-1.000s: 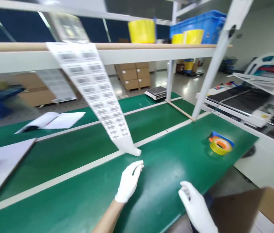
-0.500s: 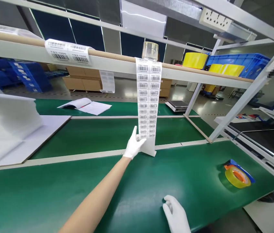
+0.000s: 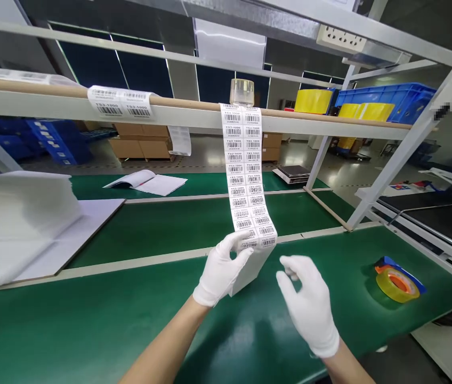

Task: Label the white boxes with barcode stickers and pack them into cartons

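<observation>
A long strip of white barcode labels (image 3: 245,176) hangs from the shelf rail in the head view. My left hand (image 3: 222,269), in a white glove, pinches the strip's left edge near its lower part, where the strip bends back toward me. Below the bend its blank backing slants down over the green surface. Just to the right of the strip is my gloved right hand (image 3: 308,301), not touching it. Its fingers are curled, the thumb stands apart from them, and nothing shows between.
A tape roll on a dispenser (image 3: 397,282) lies at the right on the green work surface (image 3: 130,325). White sheets on a board (image 3: 86,224) are at the left. Another label strip (image 3: 120,102) drapes over the shelf rail (image 3: 186,112). An open booklet (image 3: 150,181) lies farther back.
My left hand has drawn the label strip's lower part toward me and bent it. My right hand has risen from the bottom edge to beside the strip.
</observation>
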Demonstrator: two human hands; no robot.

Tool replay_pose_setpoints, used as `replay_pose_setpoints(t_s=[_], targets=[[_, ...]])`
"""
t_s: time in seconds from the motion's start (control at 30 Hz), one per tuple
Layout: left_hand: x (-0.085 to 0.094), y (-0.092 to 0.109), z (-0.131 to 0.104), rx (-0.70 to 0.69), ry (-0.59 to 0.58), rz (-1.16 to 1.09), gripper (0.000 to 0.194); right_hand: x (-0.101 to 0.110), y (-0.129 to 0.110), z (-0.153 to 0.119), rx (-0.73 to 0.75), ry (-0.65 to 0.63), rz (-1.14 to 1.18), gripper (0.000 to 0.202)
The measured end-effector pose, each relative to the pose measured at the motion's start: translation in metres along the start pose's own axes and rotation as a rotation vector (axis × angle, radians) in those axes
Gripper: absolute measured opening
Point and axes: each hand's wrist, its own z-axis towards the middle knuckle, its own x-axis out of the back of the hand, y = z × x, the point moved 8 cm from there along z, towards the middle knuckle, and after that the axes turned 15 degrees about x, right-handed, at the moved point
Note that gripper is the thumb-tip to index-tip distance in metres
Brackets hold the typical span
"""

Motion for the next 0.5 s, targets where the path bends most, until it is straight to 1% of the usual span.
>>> replay_pose_setpoints(t_s=[0.07,0.1,0.17,0.23,0.3,0.43,0.5], targets=[[0.001,0.005,-0.001,0.003,0.003,-0.031,0.034,-0.003,-0.019,0.030,0.186,0.080,-0.069,0.022],[0.001,0.007,-0.002,0.005,-0.005,-0.064,0.032,-0.007,-0.025,0.040,0.245,0.103,-0.097,0.023],[0.000,0.009,-0.003,0.007,-0.034,-0.147,0.030,-0.016,-0.029,0.053,0.315,0.121,-0.133,0.023],[-0.001,0.011,-0.005,0.007,-0.055,-0.209,0.028,-0.022,-0.030,0.058,0.358,0.122,-0.151,0.023],[-0.001,0.011,-0.005,0.008,-0.056,-0.235,0.027,-0.024,-0.030,0.058,0.391,0.124,-0.158,0.022],[-0.002,0.010,-0.006,0.010,-0.044,-0.239,0.024,-0.021,-0.034,0.057,0.435,0.138,-0.173,0.018],[-0.003,0.010,-0.006,0.008,-0.054,-0.251,0.024,-0.020,-0.035,0.057,0.433,0.139,-0.177,0.017]])
